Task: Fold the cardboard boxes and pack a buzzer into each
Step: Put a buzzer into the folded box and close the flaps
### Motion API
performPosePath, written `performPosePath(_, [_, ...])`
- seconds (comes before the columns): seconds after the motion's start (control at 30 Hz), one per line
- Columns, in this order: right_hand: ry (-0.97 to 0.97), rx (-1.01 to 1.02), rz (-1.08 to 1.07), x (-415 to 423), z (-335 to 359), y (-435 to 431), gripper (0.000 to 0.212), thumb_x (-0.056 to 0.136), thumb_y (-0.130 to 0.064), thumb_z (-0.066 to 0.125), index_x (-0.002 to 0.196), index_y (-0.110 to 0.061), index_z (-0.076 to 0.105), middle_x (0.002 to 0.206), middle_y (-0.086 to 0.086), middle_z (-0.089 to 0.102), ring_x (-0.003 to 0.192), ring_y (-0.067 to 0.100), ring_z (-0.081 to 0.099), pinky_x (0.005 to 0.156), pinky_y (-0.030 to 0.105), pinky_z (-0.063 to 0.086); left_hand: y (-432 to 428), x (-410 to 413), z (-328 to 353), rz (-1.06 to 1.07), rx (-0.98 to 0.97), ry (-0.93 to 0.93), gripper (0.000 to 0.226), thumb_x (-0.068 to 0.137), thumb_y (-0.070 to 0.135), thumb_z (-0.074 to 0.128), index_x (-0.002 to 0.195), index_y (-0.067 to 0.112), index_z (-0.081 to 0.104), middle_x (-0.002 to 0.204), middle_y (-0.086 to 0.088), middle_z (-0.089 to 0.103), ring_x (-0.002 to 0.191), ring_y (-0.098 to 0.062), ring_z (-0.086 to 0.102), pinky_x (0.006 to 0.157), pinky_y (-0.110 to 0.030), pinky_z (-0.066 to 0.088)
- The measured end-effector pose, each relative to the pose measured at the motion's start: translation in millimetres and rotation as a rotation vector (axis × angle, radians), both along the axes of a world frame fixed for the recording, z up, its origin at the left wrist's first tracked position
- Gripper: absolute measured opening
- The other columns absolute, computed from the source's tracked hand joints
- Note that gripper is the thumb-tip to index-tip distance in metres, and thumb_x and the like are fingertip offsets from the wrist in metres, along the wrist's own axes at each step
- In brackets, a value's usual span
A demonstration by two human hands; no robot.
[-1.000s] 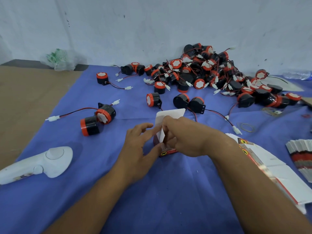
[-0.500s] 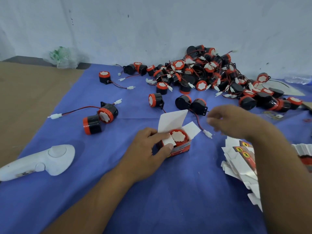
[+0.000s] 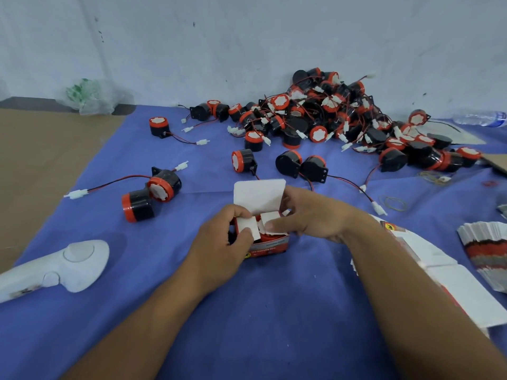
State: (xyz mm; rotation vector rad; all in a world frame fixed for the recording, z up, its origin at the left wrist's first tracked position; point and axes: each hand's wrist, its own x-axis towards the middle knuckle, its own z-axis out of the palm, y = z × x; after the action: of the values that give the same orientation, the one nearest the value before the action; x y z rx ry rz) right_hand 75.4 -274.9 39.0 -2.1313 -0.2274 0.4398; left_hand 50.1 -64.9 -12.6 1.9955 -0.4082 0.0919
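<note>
1. Left hand point(image 3: 227, 242): the fingers are curled round the left side of the cardboard box point(image 3: 267, 250). The thumb and fingertips pinch the left side flap point(image 3: 248, 225), which is bent inward over the opening.
2. Right hand point(image 3: 310, 218): the thumb lies on the right side flap point(image 3: 270, 218) and presses it inward. The other fingers wrap the box's right and far side, narrow and in contact.
3. The box stands upright on the blue cloth point(image 3: 274, 311), its red printed face toward the wearer. Its lid flap point(image 3: 258, 198) is raised at 12 o'clock and unclosed.
4. One buzzer point(image 3: 267, 238) sits inside the box. Only a strip of its red rim shows under the two flaps.
5. The following positions take the box as the dial centre, with 12 o'clock toward the wall.
6. The pile of buzzers point(image 3: 343, 119) lies at 1 o'clock against the wall, wires tangled.
7. Two loose buzzers point(image 3: 153, 196) lie touching at 10 o'clock. A single buzzer point(image 3: 159, 127) lies farther out at 11 o'clock.
8. Flat box blanks point(image 3: 439, 270) are fanned out at 4 o'clock, partly under the right forearm. A second stack point(image 3: 485, 248) lies at 3 o'clock by the frame edge.
9. Rubber bands point(image 3: 393, 202) lie at 2 o'clock.
10. A white handheld device point(image 3: 63, 267) lies at 8 o'clock, well apart from the box.
</note>
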Motion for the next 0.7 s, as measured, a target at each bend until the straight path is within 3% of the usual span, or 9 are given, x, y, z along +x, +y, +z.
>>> performPosePath(0.1, [-0.014,0.134,0.071,0,-4,6,0.052,0.090,-0.003,0.072,0.135,-0.022,0.053,0.119,-0.008,0.068,0.076,-0.013,0.063,0.058,0.008,0.047,0,-1,2,-0.023,-0.130,0.014,0.044,0.093,0.010,0.057,0.108,0.043,0.032,0.114,0.015,0.064,0.086,0.000,0.061,0.064,-0.013,0.046])
performPosePath(0.17, [-0.093,0.095,0.082,-1,-2,5,0.039,0.089,-0.004,0.073,0.119,-0.025,0.059,0.101,-0.021,0.068,0.072,-0.010,0.062,0.057,0.010,0.046,2,-1,3,-0.039,-0.190,-0.010,0.064,0.092,0.004,0.060,0.122,0.050,0.026,0.119,0.019,0.063,0.093,-0.002,0.062,0.070,-0.011,0.047])
performPosePath(0.27, [-0.184,0.002,0.122,-4,3,3,0.021,0.089,-0.010,0.075,0.103,-0.018,0.061,0.076,-0.024,0.063,0.062,-0.004,0.056,0.057,0.010,0.044,5,1,3,-0.051,-0.042,-0.101,0.053,0.093,0.004,0.059,0.118,0.050,0.052,0.113,0.026,0.061,0.101,-0.002,0.054,0.078,-0.008,0.044])
performPosePath(0.4, [-0.122,-0.138,0.256,-13,21,-8,0.035,0.086,-0.036,0.078,0.119,-0.036,0.064,0.109,-0.025,0.066,0.083,-0.009,0.060,0.078,0.014,0.048,7,1,4,-0.049,-0.020,-0.130,0.047,0.092,-0.002,0.060,0.109,0.041,0.064,0.122,0.018,0.061,0.114,0.005,0.052,0.089,-0.005,0.040])
performPosePath(0.5, [-0.128,-0.202,0.254,-13,26,-9,0.042,0.083,-0.046,0.077,0.122,-0.039,0.063,0.123,-0.022,0.063,0.111,-0.004,0.059,0.105,0.035,0.045,7,1,6,-0.076,-0.026,-0.110,0.044,0.092,0.000,0.055,0.113,0.037,0.066,0.126,0.012,0.060,0.117,0.008,0.052,0.097,-0.009,0.041])
performPosePath(0.6, [-0.181,-0.216,0.227,-10,21,-5,0.042,0.081,-0.035,0.083,0.119,-0.036,0.064,0.120,-0.016,0.066,0.118,0.007,0.059,0.106,0.043,0.046,10,1,10,-0.148,-0.102,0.012,0.044,0.080,0.016,0.044,0.109,0.043,0.063,0.130,0.016,0.055,0.121,0.008,0.049,0.101,-0.015,0.041])
performPosePath(0.7, [-0.204,-0.216,0.216,-7,16,-6,0.047,0.076,-0.031,0.086,0.117,-0.038,0.064,0.116,-0.020,0.066,0.112,0.001,0.059,0.101,0.036,0.049,13,1,9,-0.219,-0.071,0.041,0.039,0.084,0.024,0.050,0.116,0.044,0.058,0.136,0.016,0.051,0.125,0.007,0.046,0.102,-0.014,0.040])
